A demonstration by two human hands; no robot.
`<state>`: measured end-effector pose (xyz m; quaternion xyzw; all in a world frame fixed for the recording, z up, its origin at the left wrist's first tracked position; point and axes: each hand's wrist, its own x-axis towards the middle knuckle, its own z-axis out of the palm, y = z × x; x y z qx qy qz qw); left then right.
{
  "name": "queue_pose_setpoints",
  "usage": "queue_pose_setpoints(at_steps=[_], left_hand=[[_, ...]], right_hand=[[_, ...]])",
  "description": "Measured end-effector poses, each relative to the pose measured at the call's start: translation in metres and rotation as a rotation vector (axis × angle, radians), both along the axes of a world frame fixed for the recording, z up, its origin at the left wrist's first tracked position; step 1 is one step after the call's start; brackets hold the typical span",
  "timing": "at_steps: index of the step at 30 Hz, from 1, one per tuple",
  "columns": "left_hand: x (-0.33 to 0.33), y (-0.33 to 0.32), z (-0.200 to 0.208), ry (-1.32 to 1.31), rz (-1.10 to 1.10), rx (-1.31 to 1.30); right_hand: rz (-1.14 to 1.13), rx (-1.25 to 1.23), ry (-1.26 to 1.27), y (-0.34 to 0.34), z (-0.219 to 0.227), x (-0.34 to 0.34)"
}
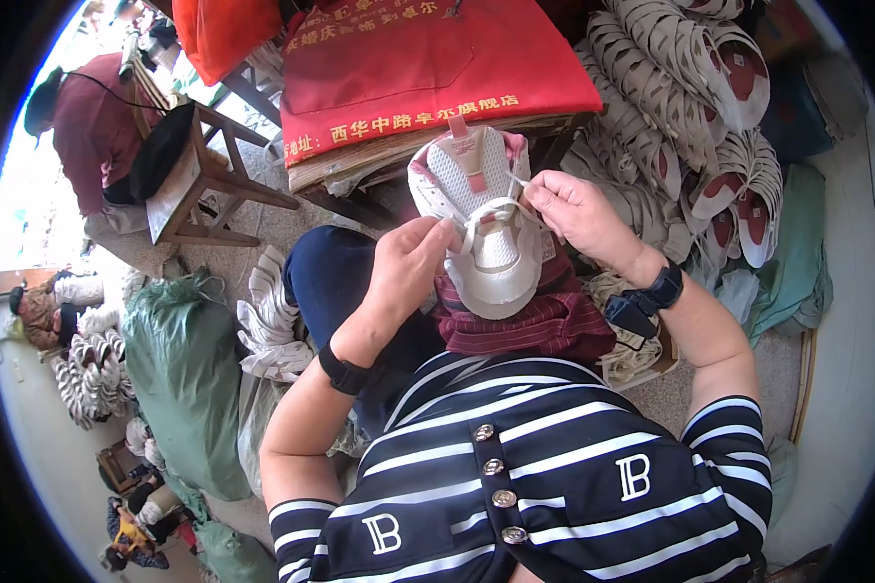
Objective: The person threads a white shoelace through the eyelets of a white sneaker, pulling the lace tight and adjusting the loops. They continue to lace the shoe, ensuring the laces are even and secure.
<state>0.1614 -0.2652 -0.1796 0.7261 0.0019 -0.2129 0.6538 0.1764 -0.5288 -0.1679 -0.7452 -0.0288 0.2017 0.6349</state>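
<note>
A white shoe upper [497,277] with pink lining and a beige-and-pink tongue lies over my lap, its toe toward me. A white shoelace [497,206] crosses its throat. My left hand [401,264] is closed at the shoe's left side, thumb and forefinger pinching the lace there. On the right, my right hand [581,216] pinches the other end of the lace, which runs taut from the eyelets to its fingertips. Beneath the shoe is a maroon striped cloth [520,328].
A table draped with a red printed cloth [428,73] stands just beyond the shoe. Stacked shoe uppers [671,97] fill the far right. A box of pale laces [642,360] sits by my right forearm. Green sacks [187,374], a wooden stool [204,185] and other people are at left.
</note>
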Motion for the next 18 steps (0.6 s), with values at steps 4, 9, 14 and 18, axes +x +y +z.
queue_pose_setpoints(at_steps=[4,9,14,18], left_hand=[[0.011,0.000,0.009,0.083,-0.037,-0.026],[0.015,-0.010,0.013,-0.412,-0.064,0.445],[0.014,-0.014,0.022,-0.840,-0.162,0.711],[0.015,-0.017,0.028,-0.891,-0.203,0.744]], right_hand=[[0.009,0.016,-0.046,0.002,-0.001,0.001],[0.011,0.073,0.070,0.000,-0.004,0.002],[0.054,0.091,0.145,-0.004,0.002,0.009],[0.033,-0.024,0.057,0.000,0.005,0.011]])
